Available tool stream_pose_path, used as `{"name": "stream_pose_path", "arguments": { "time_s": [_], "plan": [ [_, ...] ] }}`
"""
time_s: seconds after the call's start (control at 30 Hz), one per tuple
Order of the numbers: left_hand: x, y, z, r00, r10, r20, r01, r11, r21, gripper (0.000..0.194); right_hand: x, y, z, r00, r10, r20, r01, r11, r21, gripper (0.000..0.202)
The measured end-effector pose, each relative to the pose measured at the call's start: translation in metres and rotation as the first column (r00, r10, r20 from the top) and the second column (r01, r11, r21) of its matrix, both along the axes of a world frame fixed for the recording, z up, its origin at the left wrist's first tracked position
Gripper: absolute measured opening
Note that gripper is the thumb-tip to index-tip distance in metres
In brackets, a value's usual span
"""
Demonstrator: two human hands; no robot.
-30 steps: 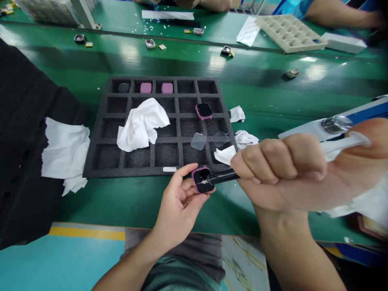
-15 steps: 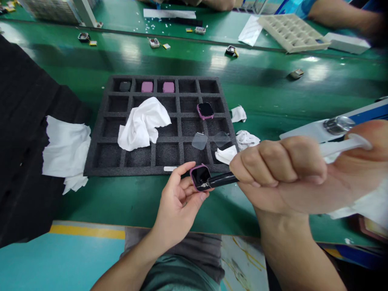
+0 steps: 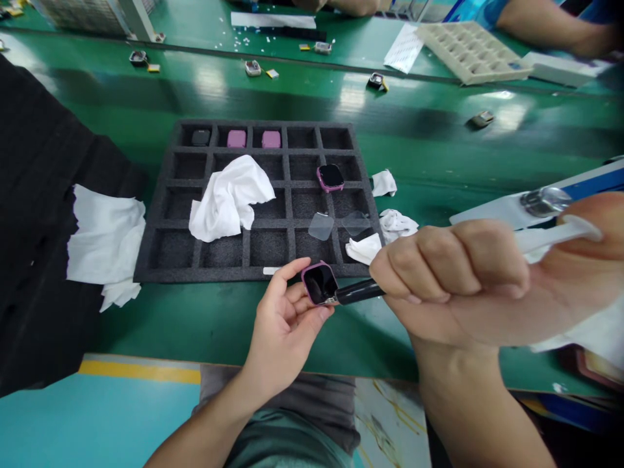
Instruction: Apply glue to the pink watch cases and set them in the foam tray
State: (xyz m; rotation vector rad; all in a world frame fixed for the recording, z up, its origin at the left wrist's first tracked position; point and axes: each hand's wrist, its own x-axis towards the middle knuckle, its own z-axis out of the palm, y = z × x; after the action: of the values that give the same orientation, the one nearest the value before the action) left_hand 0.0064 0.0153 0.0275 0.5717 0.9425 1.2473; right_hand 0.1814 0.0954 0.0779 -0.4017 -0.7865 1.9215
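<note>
Between the fingers and thumb of my left hand (image 3: 283,328) is a purple-framed smartwatch (image 3: 319,283), its dark screen facing up. My right hand (image 3: 451,270) is wrapped round a syringe (image 3: 359,291) with a black barrel, its thumb on the end of the white plunger. The syringe's thin tip meets the watch's lower right edge, though exact contact is too small to tell. Just beyond my hands lies a black foam tray (image 3: 221,276). In its cells sit another purple watch (image 3: 330,177), two purple cases (image 3: 236,139) and a dark case (image 3: 200,138).
A white cloth (image 3: 231,198) covers part of the tray, with clear films (image 3: 320,226) to its right. More cloths (image 3: 104,237) lie at the sides. Behind, watch parts (image 3: 252,68) rest on a green belt. A beige tray (image 3: 472,52) and other people's arms (image 3: 546,26) are beyond.
The watch has shifted slightly left in my left hand's grip, with the syringe tip still at its edge. On the belt, the watch parts have moved a little to the right.
</note>
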Motion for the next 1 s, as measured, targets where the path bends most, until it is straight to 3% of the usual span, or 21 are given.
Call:
{"name": "stream_pose_path", "arguments": {
  "time_s": [0.1,0.27,1.0],
  "plan": [
    [-0.001,0.000,0.000,1.000,-0.001,0.009,0.001,1.000,-0.004,0.060,-0.003,0.000,0.006,1.000,-0.021,-0.015,0.022,0.995,0.098,0.070],
    [-0.001,0.000,0.000,1.000,-0.003,-0.008,0.003,1.000,-0.007,0.060,-0.007,0.002,0.014,0.999,-0.007,0.043,0.002,0.994,0.110,0.073],
    [-0.004,0.000,0.001,0.999,-0.020,0.038,0.020,1.000,-0.008,0.056,0.006,0.007,0.010,0.999,-0.053,0.004,0.053,0.994,0.096,0.071]
  ]
}}
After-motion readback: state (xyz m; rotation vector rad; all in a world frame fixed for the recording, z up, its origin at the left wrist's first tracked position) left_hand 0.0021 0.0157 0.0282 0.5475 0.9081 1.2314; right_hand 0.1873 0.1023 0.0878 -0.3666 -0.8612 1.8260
